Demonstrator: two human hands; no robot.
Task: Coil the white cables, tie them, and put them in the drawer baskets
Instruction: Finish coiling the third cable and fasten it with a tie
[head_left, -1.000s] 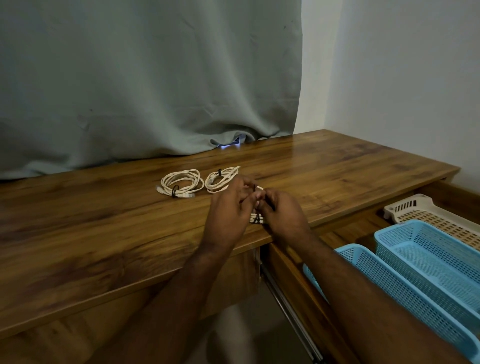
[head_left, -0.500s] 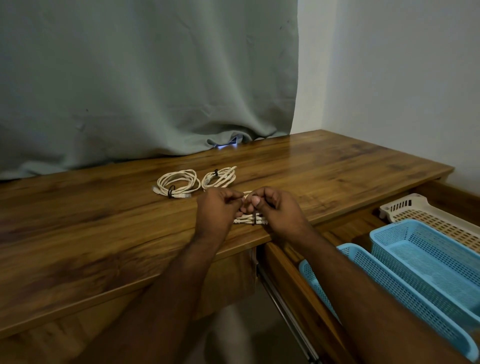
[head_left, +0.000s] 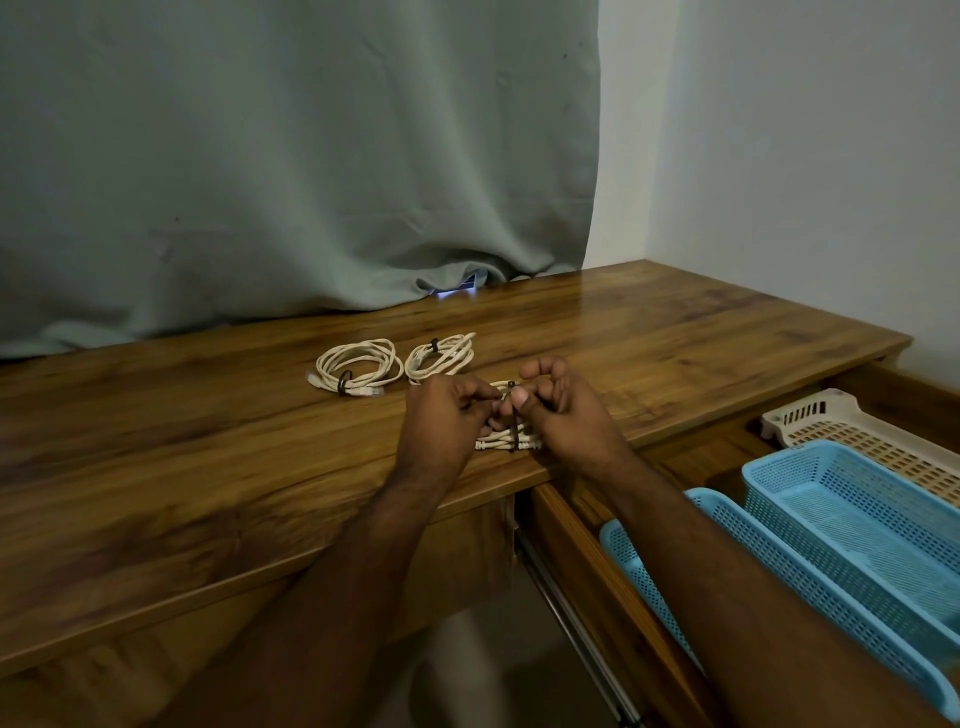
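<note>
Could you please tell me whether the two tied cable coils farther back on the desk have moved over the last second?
No. The two tied coils keep their spot relative to the curtain fold's bright gap; only the camera shifted.

hands (head_left: 511, 415) drawn nearer desk edge, tie (head_left: 513, 423) now upright

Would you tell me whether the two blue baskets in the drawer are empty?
Empty: both blue baskets show bare mesh; no cable lies inside.
</note>
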